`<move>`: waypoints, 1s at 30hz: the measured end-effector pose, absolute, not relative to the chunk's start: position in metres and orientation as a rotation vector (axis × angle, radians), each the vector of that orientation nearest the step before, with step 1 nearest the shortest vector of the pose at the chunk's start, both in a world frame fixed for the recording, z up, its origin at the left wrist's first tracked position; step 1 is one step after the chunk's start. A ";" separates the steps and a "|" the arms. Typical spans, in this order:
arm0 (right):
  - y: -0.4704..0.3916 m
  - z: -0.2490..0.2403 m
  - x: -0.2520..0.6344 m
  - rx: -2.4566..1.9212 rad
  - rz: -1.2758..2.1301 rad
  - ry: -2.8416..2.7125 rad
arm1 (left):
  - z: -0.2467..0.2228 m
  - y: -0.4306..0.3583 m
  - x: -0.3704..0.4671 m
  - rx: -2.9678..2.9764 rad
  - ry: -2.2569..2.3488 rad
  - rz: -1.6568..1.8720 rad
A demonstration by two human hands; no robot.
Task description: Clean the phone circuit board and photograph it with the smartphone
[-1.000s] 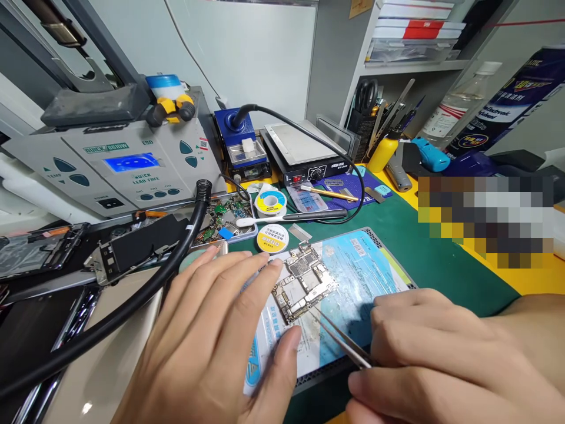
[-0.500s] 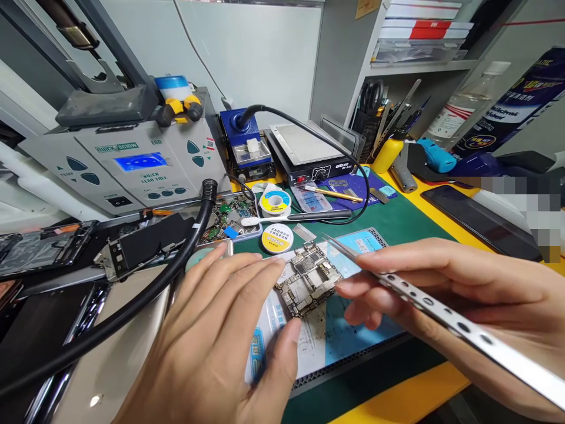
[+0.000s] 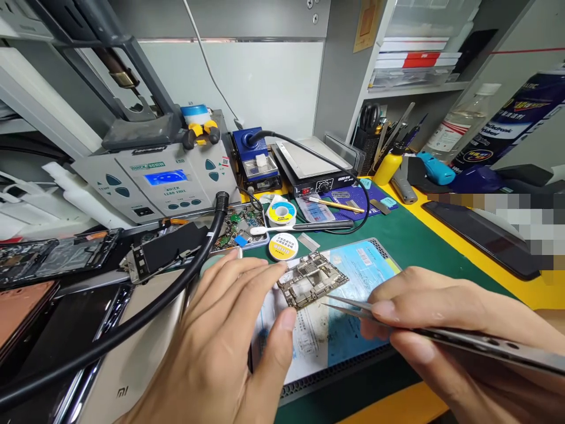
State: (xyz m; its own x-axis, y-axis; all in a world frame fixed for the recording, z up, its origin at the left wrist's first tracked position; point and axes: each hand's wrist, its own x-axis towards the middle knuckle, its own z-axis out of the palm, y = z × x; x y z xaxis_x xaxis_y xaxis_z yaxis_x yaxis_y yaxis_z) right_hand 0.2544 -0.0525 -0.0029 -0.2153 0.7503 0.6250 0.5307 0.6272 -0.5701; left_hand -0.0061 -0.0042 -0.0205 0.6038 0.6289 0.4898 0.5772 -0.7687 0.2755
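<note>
The right hand (image 3: 441,321) pinched steel tweezers (image 3: 397,327) between thumb and fingers, the tips pressed nearly together and lying just beside the near edge of the board (image 3: 311,279), not clearly touching it. The left hand (image 3: 220,347) steadied that board: its forefinger tip met the board's far left corner and its thumb lay by the near left corner, the other fingers spread loosely above the mat (image 3: 348,318). The board lay flat on the pale blue mat, near its middle, and the mat sat on a green pad (image 3: 415,247) bordered in yellow.

Just beyond the board lay a yellow-labelled spool (image 3: 283,246), and past it a second spool (image 3: 281,212) and a tray of loose parts (image 3: 241,224). A thick black hose (image 3: 168,294) crossed the bench left of the left hand, running up toward the grey station (image 3: 163,176) with its blue display. A hotplate (image 3: 309,162) stood at the back, with a cup of tools (image 3: 375,132) to its right. A dark phone (image 3: 481,232) lay far right, well apart from the hands.
</note>
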 end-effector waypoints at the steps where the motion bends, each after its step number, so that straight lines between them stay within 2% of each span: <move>1: -0.052 -0.003 0.254 -0.976 0.335 -1.893 | -0.021 -0.004 -0.006 2.733 1.023 0.892; 5: -0.050 -0.002 0.251 -0.872 0.404 -1.898 | -0.021 -0.004 -0.005 2.745 1.021 0.932; 16: -0.059 -0.004 0.253 -1.061 0.353 -1.978 | -0.019 -0.002 0.002 2.791 0.964 0.989; 25: -0.056 -0.004 0.250 -1.043 0.399 -2.002 | -0.022 -0.003 0.002 2.771 0.967 0.995; 30: -0.048 -0.004 0.258 -0.845 0.452 -2.139 | -0.022 -0.004 0.003 2.766 1.004 1.000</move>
